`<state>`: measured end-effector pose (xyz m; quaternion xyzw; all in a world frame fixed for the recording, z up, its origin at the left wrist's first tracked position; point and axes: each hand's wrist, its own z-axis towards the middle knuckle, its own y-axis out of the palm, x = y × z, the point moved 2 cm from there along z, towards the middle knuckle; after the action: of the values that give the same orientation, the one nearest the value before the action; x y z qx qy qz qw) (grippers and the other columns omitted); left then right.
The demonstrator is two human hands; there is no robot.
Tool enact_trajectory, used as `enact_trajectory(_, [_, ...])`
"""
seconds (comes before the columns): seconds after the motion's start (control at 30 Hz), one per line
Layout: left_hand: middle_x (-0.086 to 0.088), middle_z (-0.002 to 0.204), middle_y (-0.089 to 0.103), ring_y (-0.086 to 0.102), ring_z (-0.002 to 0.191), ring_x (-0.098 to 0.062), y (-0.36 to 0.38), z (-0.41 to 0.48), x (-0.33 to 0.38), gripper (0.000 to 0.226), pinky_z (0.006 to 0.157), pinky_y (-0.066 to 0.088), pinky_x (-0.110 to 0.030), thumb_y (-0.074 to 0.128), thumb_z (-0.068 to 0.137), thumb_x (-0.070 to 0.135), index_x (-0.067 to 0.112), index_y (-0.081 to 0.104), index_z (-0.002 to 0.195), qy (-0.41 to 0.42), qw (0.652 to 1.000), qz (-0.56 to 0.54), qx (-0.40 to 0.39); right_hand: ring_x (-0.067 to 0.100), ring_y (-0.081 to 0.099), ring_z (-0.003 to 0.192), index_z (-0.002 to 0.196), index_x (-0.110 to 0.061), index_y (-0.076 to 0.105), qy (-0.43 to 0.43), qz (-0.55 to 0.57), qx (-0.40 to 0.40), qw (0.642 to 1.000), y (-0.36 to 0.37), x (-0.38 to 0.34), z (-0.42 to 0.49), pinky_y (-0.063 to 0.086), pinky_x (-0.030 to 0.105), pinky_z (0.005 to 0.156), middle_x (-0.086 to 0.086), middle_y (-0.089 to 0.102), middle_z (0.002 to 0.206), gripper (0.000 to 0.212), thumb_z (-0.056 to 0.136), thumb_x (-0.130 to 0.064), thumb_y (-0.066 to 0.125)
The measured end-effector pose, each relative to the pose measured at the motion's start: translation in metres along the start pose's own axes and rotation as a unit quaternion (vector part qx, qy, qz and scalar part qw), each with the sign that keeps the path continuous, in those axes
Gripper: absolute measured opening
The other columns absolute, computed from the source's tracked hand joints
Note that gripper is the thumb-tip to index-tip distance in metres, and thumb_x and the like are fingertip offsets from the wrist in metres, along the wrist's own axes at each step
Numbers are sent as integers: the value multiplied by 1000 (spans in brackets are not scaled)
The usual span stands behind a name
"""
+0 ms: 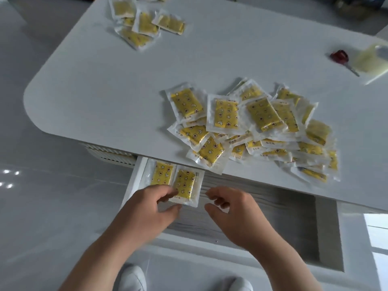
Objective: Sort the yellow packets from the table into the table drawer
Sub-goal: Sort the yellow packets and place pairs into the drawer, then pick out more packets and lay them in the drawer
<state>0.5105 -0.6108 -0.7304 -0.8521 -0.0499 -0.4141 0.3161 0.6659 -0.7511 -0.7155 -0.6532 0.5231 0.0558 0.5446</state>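
Pinching a yellow packet, left fingers curl; right fingers hang loose.

On the table we find a heap of packets near the front edge and a smaller cluster behind it, leftward. In the drawer below, left packet and right packet lie side by side, our left hand pinching the latter.

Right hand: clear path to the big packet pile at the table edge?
Likely yes. The right hand is empty above the drawer, and the big pile lies uncovered just beyond it on the table, nothing between.
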Motion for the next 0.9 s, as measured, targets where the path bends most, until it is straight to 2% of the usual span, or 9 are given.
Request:
enact_trajectory(0.17, [27, 95, 68, 58, 95, 14, -74, -55, 66, 26, 83, 46, -15, 76, 80, 28, 43, 65, 99, -11, 999, -19, 26, -5, 60, 93, 117, -32, 67, 3, 11, -13, 1000, -68, -83, -42, 52, 18, 88, -25, 64, 98, 28, 89, -35, 67])
enact_trajectory(0.37, [40, 86, 62, 57, 84, 17, -166, -125, 163, 24, 71, 38, -2, 77, 81, 24, 37, 67, 98, 19, 997, -45, 58, -7, 60, 90, 115, -33, 67, -21, -17, -23, 999, -164, -187, -101, 51, 17, 88, -25, 63, 97, 26, 88, -33, 67])
enact_trajectory(0.47, [37, 93, 64, 58, 91, 16, -207, -158, 203, 21, 77, 41, -8, 77, 80, 31, 40, 67, 96, 32, 993, -79, 76, -5, 61, 90, 112, -32, 69, -34, -30, -3, 999, -207, -236, -120, 50, 14, 85, -23, 66, 98, 24, 88, -32, 67])
enact_trajectory(0.53, [34, 98, 64, 59, 96, 15, -232, -183, 227, 22, 80, 43, -12, 77, 82, 27, 40, 66, 95, 38, 992, -88, 87, -5, 62, 91, 112, -32, 69, -45, -35, 8, 998, -229, -271, -135, 50, 16, 85, -23, 66, 98, 25, 88, -33, 66])
enact_trajectory(0.6, [29, 97, 66, 60, 94, 12, -259, -204, 245, 20, 78, 43, -15, 77, 82, 25, 39, 66, 93, 41, 989, -95, 102, -6, 62, 89, 111, -30, 70, -59, -35, 19, 997, -244, -308, -147, 49, 14, 81, -22, 67, 97, 24, 88, -34, 65])
enact_trajectory(0.67, [22, 92, 69, 62, 90, 8, -288, -224, 262, 15, 77, 44, -19, 75, 83, 26, 36, 67, 90, 43, 988, -101, 111, -9, 61, 82, 110, -29, 70, -54, -18, 28, 998, -251, -342, -158, 46, 7, 72, -21, 68, 92, 23, 88, -33, 63])
enact_trajectory(0.77, [30, 94, 66, 62, 88, 8, -334, -253, 283, 13, 80, 47, -23, 73, 79, 36, 37, 67, 90, 67, 984, -106, 129, -13, 59, 72, 110, -28, 70, -52, 24, 26, 998, -251, -393, -174, 41, 3, 60, -21, 67, 84, 23, 88, -31, 61])
enact_trajectory(0.83, [27, 97, 68, 63, 91, 7, -365, -271, 288, 15, 85, 49, -24, 73, 80, 34, 37, 68, 94, 78, 983, -106, 127, -9, 61, 74, 111, -29, 70, -61, 31, 34, 997, -247, -423, -182, 41, 6, 64, -20, 68, 85, 25, 88, -31, 60])
enact_trajectory(0.9, [16, 96, 72, 65, 91, 3, -397, -286, 286, 18, 86, 51, -27, 74, 81, 33, 32, 70, 98, 87, 982, -104, 133, -6, 63, 82, 112, -30, 69, -68, 34, 43, 996, -241, -451, -190, 45, 11, 70, -19, 69, 92, 25, 89, -32, 60])
